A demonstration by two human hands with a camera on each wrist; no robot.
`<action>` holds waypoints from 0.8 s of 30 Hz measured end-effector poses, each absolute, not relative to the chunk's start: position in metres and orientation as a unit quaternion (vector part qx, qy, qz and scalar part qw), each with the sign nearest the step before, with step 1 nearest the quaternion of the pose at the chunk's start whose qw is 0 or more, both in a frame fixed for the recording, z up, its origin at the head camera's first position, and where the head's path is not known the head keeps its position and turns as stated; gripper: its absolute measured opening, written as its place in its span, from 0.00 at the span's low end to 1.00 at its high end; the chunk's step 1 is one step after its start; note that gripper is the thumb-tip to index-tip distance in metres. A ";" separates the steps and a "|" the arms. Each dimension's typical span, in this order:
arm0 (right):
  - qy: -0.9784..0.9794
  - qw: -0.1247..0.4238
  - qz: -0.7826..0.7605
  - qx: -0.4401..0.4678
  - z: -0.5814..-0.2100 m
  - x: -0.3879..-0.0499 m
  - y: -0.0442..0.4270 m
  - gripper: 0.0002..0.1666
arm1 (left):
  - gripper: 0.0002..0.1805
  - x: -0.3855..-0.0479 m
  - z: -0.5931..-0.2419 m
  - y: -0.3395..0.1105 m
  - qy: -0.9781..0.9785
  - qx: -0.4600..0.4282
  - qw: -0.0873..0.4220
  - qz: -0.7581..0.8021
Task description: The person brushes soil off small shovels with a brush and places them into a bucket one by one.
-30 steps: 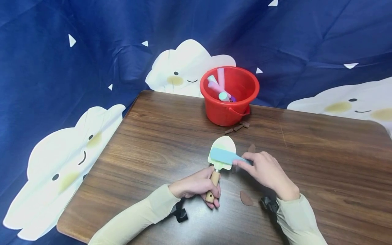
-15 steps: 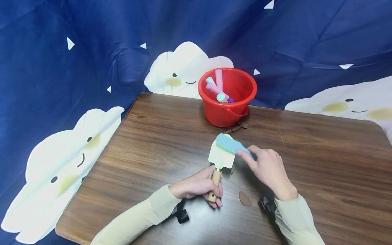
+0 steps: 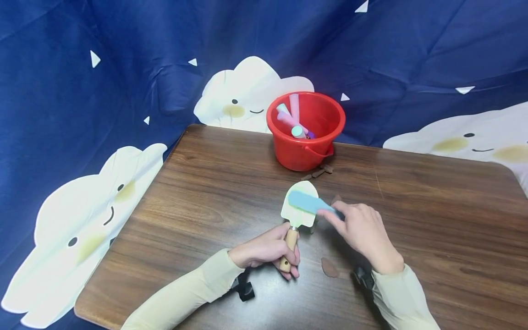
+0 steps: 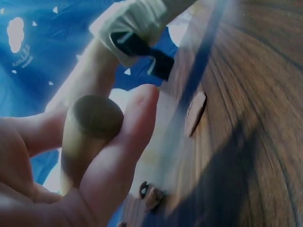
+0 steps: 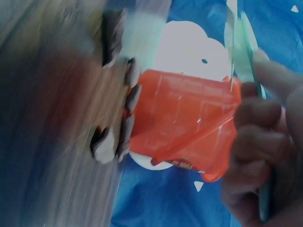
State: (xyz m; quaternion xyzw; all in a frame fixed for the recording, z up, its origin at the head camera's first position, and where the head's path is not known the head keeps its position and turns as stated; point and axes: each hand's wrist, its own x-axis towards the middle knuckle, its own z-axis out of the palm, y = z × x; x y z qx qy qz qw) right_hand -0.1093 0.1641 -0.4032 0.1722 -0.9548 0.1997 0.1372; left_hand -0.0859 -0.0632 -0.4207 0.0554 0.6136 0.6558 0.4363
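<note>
In the head view my left hand [image 3: 270,247] grips the wooden handle [image 3: 291,239] of a garden trowel. The trowel's pale green-white blade [image 3: 294,216] points away from me, held above the table. My right hand [image 3: 367,231] pinches a flat light-blue spatula [image 3: 305,201] by its narrow end; its broad end lies across the blade. From the head view I cannot tell how firmly they touch. The left wrist view shows the rounded handle end [image 4: 97,118] between thumb and fingers. Seen edge-on in the right wrist view, the spatula [image 5: 249,42] is thin.
A red bucket [image 3: 290,153] with pink and mint tubes inside stands at the table's back edge. Several small brown pieces [image 3: 317,173] lie before it. A flat brown piece [image 3: 329,267] rests between my forearms, with others partly hidden near the blade.
The spatula moved up the trowel blade toward its tip, then came partway back down. My left hand and the trowel have hardly moved; the whole head view shifted slightly.
</note>
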 end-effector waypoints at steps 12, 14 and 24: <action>-0.953 0.173 0.222 0.109 -0.406 -0.115 0.165 0.19 | 0.21 -0.086 -0.420 -0.062 0.597 0.054 0.444 0.666; -0.952 0.144 0.233 0.134 -0.404 -0.112 0.164 0.17 | 0.21 -0.087 -0.421 -0.062 0.596 0.054 0.442 0.668; -0.951 0.054 0.218 0.210 -0.404 -0.101 0.161 0.16 | 0.23 -0.089 -0.423 -0.062 0.593 0.051 0.440 0.672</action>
